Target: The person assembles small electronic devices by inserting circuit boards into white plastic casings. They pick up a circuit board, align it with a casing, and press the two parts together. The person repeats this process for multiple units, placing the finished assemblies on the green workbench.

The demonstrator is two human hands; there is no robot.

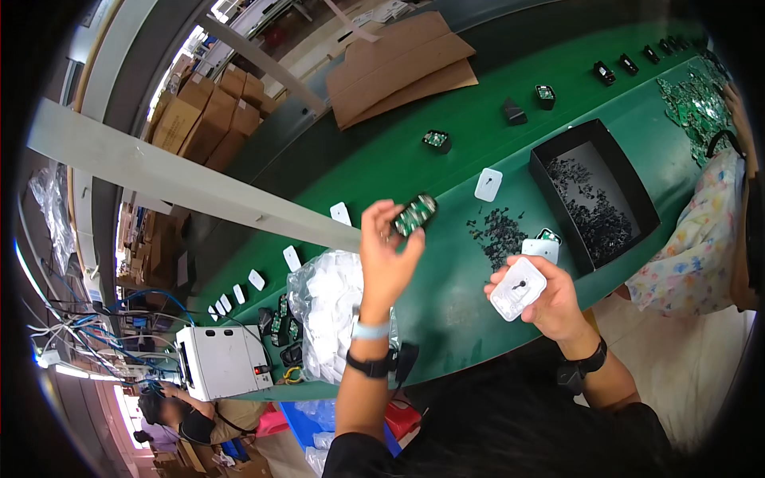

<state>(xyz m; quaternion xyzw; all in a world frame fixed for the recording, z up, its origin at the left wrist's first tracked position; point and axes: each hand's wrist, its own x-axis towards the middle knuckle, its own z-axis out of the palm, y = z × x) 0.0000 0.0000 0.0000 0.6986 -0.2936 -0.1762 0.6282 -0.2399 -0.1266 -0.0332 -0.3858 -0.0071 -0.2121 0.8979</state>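
Observation:
My left hand (382, 256) is raised over the green work surface, its thumb and fingers closed round a black housing with a green circuit board (416, 215). Toward the right, my right hand (551, 307) grips a white plastic cover (518, 290) with rounded corners and a small black part at its middle. Just beyond those fingers is a second white cover (539, 251) beside another circuit board (549, 235); whether it touches the hand I cannot tell. Small black parts (497, 235) lie scattered between my hands. Farther off, a single white cover (488, 184) rests flat.
A black tray (550, 191) of small black parts stands at the right, near a co-worker's patterned sleeve (689, 247). Left of my left arm are a bag of white covers (327, 311) and a white machine (219, 362). A pale post (191, 183) slants across. Several housings line the belt.

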